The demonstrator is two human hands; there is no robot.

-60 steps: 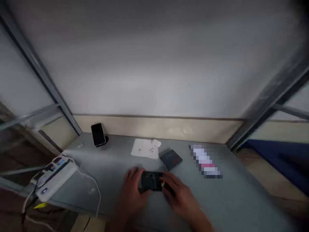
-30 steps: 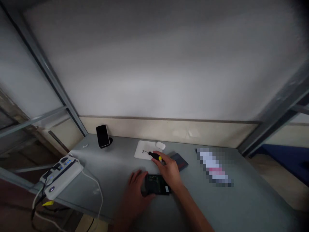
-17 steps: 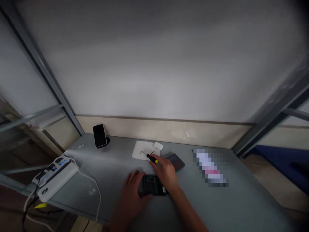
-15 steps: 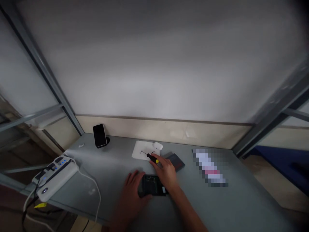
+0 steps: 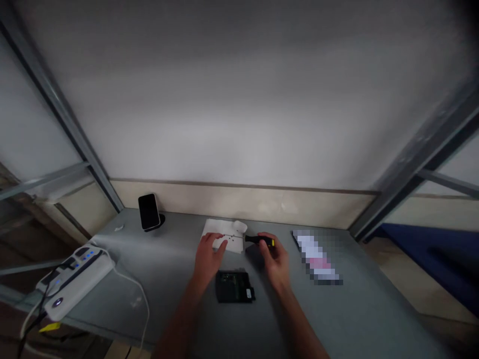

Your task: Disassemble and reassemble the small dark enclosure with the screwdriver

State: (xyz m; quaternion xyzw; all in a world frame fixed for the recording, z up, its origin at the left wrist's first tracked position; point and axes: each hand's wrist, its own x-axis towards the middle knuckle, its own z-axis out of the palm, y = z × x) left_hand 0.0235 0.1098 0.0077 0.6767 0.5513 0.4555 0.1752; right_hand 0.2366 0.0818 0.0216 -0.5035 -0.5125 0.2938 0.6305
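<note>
My left hand (image 5: 208,253) reaches over the near left edge of a white sheet of paper (image 5: 212,227), thumb and fingers apart with nothing visible between them. Small dark screws (image 5: 229,238) lie scattered on that sheet. In my right hand (image 5: 276,258) is a screwdriver (image 5: 258,240) with a black and yellow handle; its thin shaft points left across the paper, its tip near the screws. A dark, flat rectangular electronic part (image 5: 234,286) lies on the table between my forearms, touched by neither hand.
A small white rounded case (image 5: 240,227) sits at the paper's back right. Further left stand a phone-like black screen on a stand (image 5: 149,212) and a white power strip (image 5: 80,281) with cables. A pixelated flat item (image 5: 316,257) lies right. A wall panel (image 5: 239,197) closes the back.
My left hand has let go of the dark electronic part and moved forward to the paper. My right hand has shifted right, turning the screwdriver to lie more level.
</note>
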